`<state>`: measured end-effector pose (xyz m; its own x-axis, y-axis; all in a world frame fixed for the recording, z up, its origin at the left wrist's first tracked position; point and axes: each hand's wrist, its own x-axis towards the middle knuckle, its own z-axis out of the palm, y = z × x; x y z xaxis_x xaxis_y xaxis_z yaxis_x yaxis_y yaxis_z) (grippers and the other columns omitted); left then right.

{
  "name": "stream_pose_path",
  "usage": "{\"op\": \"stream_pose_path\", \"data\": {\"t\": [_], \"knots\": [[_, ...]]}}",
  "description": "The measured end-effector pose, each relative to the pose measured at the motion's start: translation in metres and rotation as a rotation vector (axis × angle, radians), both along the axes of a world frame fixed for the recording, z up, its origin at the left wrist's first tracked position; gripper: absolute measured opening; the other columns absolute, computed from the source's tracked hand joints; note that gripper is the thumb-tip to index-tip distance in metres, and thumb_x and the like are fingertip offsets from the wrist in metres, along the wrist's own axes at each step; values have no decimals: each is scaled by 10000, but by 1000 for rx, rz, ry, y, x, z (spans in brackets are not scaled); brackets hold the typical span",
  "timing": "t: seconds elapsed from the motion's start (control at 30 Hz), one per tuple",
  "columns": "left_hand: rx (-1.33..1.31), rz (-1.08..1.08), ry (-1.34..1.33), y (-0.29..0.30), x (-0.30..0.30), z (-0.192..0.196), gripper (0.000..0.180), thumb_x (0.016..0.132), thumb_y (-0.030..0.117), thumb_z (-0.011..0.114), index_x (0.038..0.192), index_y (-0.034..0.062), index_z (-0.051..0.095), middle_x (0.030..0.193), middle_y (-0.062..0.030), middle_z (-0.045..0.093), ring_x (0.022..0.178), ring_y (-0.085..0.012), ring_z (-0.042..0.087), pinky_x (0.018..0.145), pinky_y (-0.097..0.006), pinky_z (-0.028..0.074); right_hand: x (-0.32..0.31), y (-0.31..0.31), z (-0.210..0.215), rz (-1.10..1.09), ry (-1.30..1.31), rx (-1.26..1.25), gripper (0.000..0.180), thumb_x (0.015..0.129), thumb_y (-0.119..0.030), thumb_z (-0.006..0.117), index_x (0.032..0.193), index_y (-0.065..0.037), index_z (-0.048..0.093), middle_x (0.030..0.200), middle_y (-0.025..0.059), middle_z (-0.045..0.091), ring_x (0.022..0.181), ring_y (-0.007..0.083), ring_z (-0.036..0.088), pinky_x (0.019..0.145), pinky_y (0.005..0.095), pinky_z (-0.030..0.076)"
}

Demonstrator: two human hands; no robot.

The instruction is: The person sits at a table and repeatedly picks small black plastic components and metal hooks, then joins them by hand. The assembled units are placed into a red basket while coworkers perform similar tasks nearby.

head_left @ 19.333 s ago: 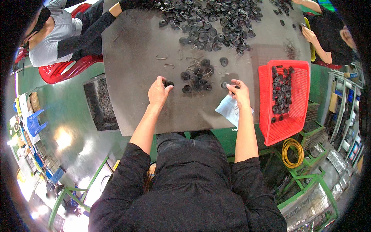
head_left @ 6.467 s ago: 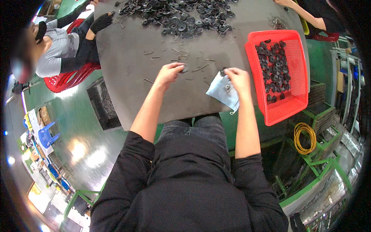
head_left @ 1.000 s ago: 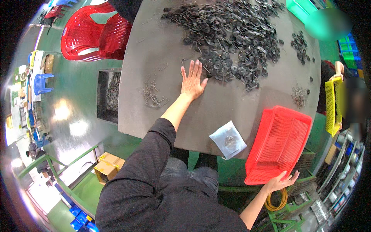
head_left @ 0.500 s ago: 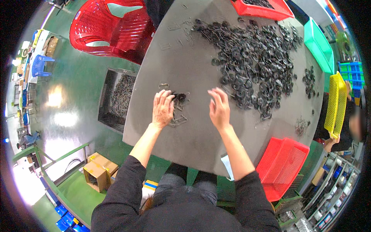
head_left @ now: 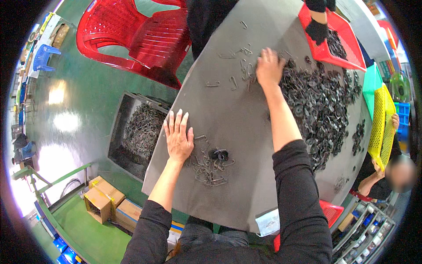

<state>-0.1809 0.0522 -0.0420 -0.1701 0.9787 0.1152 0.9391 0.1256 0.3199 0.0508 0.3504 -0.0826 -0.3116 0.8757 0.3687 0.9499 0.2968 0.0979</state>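
My left hand (head_left: 179, 140) lies flat on the grey table (head_left: 228, 123), fingers spread and empty. Beside it is a small cluster of bent wire hooks (head_left: 210, 169), with a black round piece (head_left: 219, 154) among them. My right arm stretches far across the table. My right hand (head_left: 269, 69) is over the left edge of a big heap of black round pieces with wire stems (head_left: 318, 116), its fingers slightly bent and apart. Just left of that hand are several loose wire hooks (head_left: 244, 66). Whatever lies under its fingertips is hidden.
A black crate (head_left: 115, 143) of wire hooks stands on the floor at left, below a red chair (head_left: 114, 35). Another person's dark-gloved hand (head_left: 317, 31) is at a red basket (head_left: 358, 55). At right a person holds a yellow basket (head_left: 381, 127). A pale packet (head_left: 267, 222) lies at the near edge.
My right hand has moved far forward to the heap's edge. My left hand has moved off the small cluster and flattened beside it. A gloved hand has appeared at the far red basket.
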Motion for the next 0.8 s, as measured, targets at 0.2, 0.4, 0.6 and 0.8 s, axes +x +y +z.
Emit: {"op": "stream_pose_path", "data": {"t": [0.2, 0.4, 0.6, 0.8], "knots": [[-49, 39, -39, 2, -3, 0, 491, 837, 175, 491, 1306, 81, 386, 1412, -105, 308, 1356, -318, 172, 1092, -491, 112, -17, 50, 24, 93, 215, 84, 384, 874, -247, 502, 1236, -118, 487, 1340, 93, 414, 1286, 258, 324, 1052, 505, 233], [-49, 6, -80, 6, -4, 0, 479, 869, 234, 451, 1312, 68, 381, 1399, -105, 336, 1347, -311, 207, 1096, -485, 105, -59, 79, 19, 414, 319, -228, 497, 893, -334, 487, 1328, -114, 388, 1406, 80, 351, 1327, 246, 275, 1084, 448, 211], [47, 64, -235, -5, -11, -5, 530, 928, 363, 337, 1348, 40, 319, 1401, -137, 327, 1335, -302, 245, 1095, -474, 112, -75, -59, 39, 899, 258, -477, 491, 885, -358, 498, 1304, -116, 420, 1370, 69, 406, 1298, 233, 335, 1083, 453, 217], [113, 44, -248, -5, -12, -9, 528, 939, 365, 303, 1356, 41, 309, 1406, -141, 323, 1333, -290, 255, 1093, -466, 127, -52, -165, 58, 1063, 344, -628, 443, 868, -347, 509, 1279, -191, 461, 1386, 72, 383, 1311, 262, 308, 1081, 485, 198]]}}
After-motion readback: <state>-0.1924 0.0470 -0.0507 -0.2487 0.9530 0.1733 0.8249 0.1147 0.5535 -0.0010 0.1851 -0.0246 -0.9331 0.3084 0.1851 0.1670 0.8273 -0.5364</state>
